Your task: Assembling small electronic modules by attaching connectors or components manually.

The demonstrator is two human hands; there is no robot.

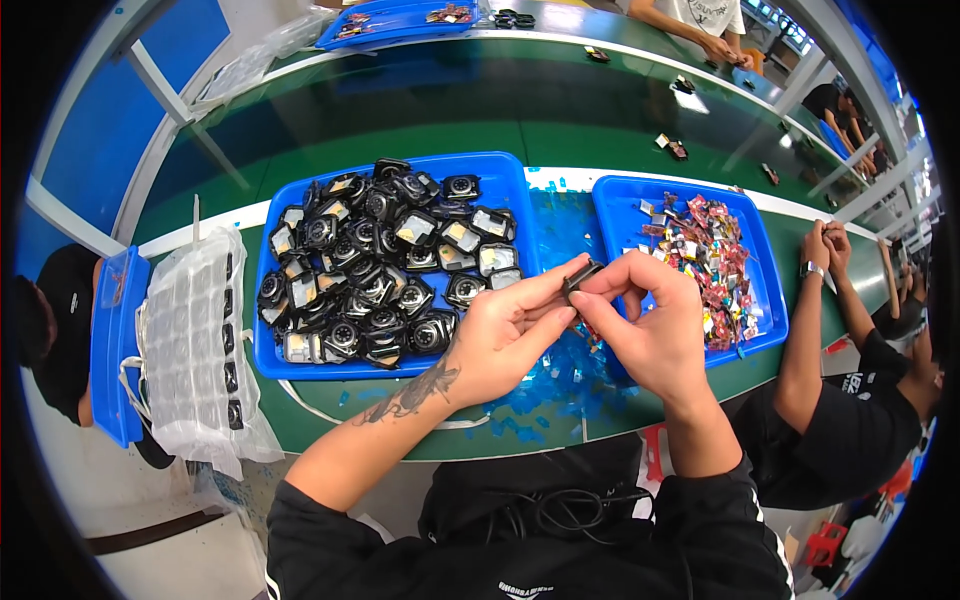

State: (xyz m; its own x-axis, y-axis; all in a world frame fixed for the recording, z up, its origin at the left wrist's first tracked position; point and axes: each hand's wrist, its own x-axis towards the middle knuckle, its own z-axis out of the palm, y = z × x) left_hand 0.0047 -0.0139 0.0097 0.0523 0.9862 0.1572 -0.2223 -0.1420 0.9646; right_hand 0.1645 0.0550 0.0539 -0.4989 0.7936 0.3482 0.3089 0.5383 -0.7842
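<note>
In front of me, between two blue trays, both hands meet at a small black watch case, seen nearly edge-on. My left hand pinches it from the left, fingers stretched along it and thumb below. Thumb and fingers of my right hand close on its right side. To the left, a blue tray is heaped with black watch cases, some showing round sensor backs. Behind my right hand a second blue tray holds many small red, yellow and white flexible circuit parts.
Blue film scraps litter the green bench between the trays. At left lies a clear plastic tray with several black pieces along its edge. A green conveyor carrying scattered parts runs beyond. A co-worker's arms are at right.
</note>
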